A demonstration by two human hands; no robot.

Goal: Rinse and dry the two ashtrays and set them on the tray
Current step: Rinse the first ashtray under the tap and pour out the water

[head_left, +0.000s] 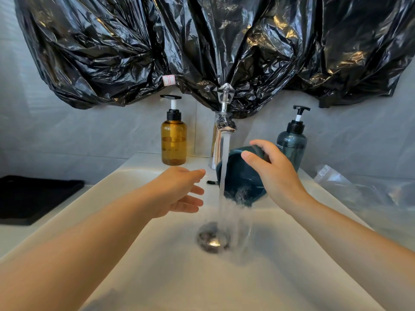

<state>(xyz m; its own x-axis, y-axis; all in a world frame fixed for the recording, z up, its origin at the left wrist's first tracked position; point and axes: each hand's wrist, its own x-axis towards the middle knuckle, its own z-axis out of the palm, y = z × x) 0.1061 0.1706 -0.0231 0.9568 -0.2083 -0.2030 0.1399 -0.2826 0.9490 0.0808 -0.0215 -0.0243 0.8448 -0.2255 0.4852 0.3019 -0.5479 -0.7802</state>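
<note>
My right hand (272, 176) grips a dark teal ashtray (240, 178) by its upper rim and holds it tilted under the running water of the chrome faucet (221, 135). Water pours off the ashtray's lower edge toward the drain (213, 239) of the white sink (146, 254). To the left of the stream, my left hand (182, 189) hovers over the basin with relaxed fingers, touching nothing. A black tray (33, 196) lies on the counter at the far left. I see only one ashtray.
An amber pump bottle (173, 138) stands left of the faucet and a grey-blue pump bottle (292, 147) stands to its right. Black plastic sheeting (202, 48) covers the wall above. Crumpled clear plastic (363, 189) lies on the counter at the right.
</note>
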